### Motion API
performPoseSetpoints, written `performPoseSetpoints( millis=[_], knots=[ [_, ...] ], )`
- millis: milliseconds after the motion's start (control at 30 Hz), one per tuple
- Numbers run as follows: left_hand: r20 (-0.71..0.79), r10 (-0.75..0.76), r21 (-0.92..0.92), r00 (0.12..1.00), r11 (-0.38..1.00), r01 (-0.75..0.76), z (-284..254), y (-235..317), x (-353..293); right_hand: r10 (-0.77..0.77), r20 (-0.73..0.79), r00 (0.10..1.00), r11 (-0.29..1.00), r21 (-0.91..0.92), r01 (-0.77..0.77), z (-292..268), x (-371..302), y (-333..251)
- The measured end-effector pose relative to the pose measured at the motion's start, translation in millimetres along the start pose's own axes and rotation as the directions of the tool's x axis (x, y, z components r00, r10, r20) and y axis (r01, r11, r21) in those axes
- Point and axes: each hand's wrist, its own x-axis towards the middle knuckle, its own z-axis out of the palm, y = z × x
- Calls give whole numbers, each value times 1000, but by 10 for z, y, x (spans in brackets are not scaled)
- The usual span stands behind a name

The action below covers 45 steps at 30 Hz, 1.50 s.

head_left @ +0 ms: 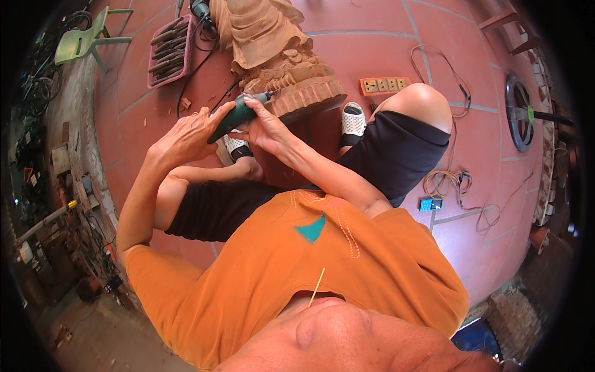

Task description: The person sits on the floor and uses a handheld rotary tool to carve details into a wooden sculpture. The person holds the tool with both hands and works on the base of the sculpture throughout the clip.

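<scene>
One dark green hand-held power tool [234,116] sits between the person's hands, in front of the body and just beside a large carved wooden figure [263,37]. The left hand [195,133] is curled round the tool's rear part, its fingers lying along the body. The right hand [268,130] holds nearer the front, thumb on the casing and the other fingers bent below it. The tool slants up and to the right, its nose aimed at the figure's carved base [304,93]; whether the tip touches the wood cannot be told. The figure, with folds like draped cloth, lies tilted on the red tiled floor [365,53], between and beyond the person's feet, which wear white perforated sandals [353,122]. To its left is a pink basket [151,65] with a row of long dark hand tools [168,54] in it, and near that a second green power tool [199,8]. An orange power strip [375,88] lies right of the base, near the right knee. A pale green chair [80,44] stands further left.
</scene>
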Motion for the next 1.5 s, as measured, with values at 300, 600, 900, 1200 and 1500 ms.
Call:
performPoseSetpoints(
  millis=[300, 600, 900, 1200, 1500],
  knots=[
    [-3, -11, -22, 1000, 1000, 11, 3, -26, -11, 16, 37, 999, 1000, 13, -16, 9, 39, 9],
    [2, -40, -11, 999, 999, 40, -19, -28, -11, 4, 32, 999, 998, 57, -6, 5, 64, 49],
    [-19, -13, 9, 1000, 1000, 13, -59, -45, 1, -3, 58, 998, 997, 71, -2, 56, 39, 16],
    [-21, -13, 21, 1000, 1000, 13, -132, -46, 19, -6, 75, 997, 996, 94, -2, 68, 70, 0],
    [-18, -20, 25, 1000, 999, 20, -154, -66, 27, -10, 74, 997, 997, 71, 5, 119, 94, -34]
  ],
)
